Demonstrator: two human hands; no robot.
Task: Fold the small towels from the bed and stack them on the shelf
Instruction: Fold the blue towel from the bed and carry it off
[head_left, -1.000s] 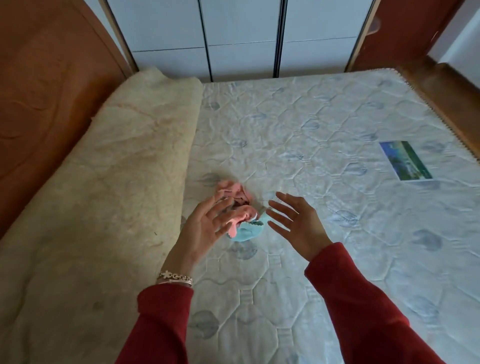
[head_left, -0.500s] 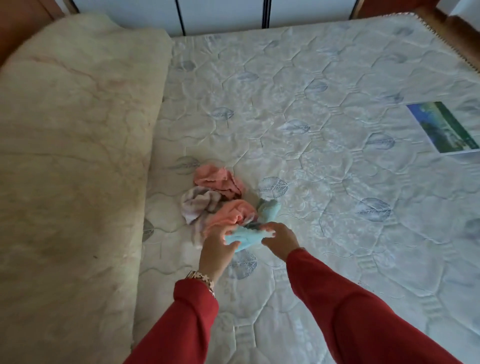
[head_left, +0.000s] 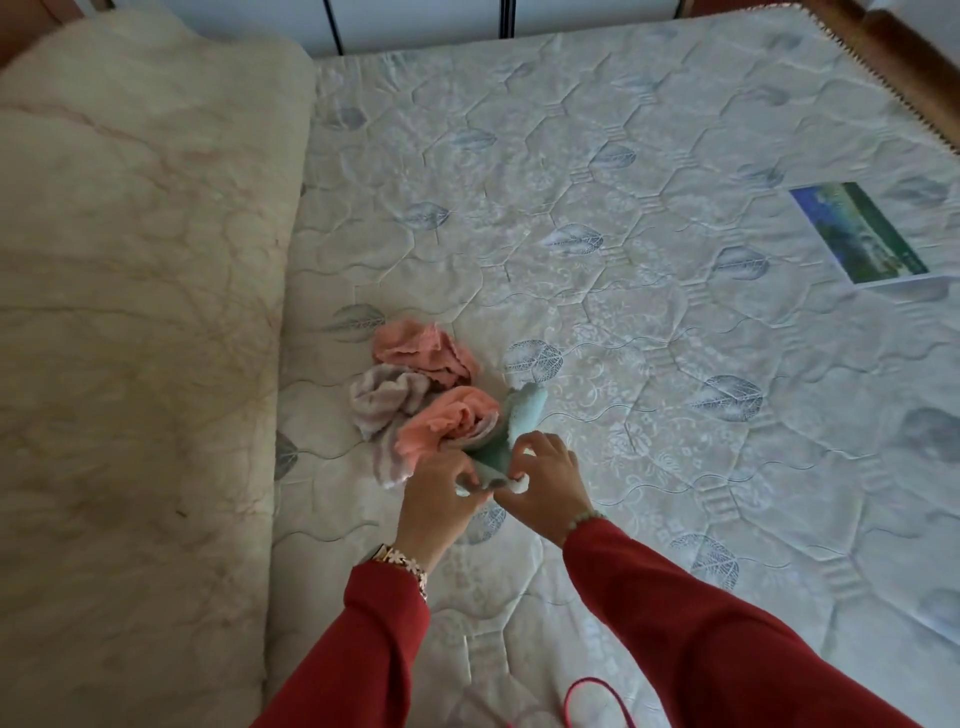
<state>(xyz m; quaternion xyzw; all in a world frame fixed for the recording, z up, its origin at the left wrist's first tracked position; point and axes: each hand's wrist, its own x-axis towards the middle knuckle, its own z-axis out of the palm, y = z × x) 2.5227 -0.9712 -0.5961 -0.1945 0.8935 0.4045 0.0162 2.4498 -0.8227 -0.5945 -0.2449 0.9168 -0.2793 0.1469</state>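
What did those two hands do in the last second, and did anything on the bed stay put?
Both hands reached forward from open, empty poses: the left hand and right hand now pinch the light blue towel and lift its near edge. The pink towels, striped towel and the picture card stayed where they were.

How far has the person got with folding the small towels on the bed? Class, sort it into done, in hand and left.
Done: nothing looks folded, and no shelf shows.
In hand: the left hand and right hand pinch the crumpled light-blue towel.
Left: the salmon-pink towel, the grey striped towel and the far pink towel lie bunched on the quilted white mattress.
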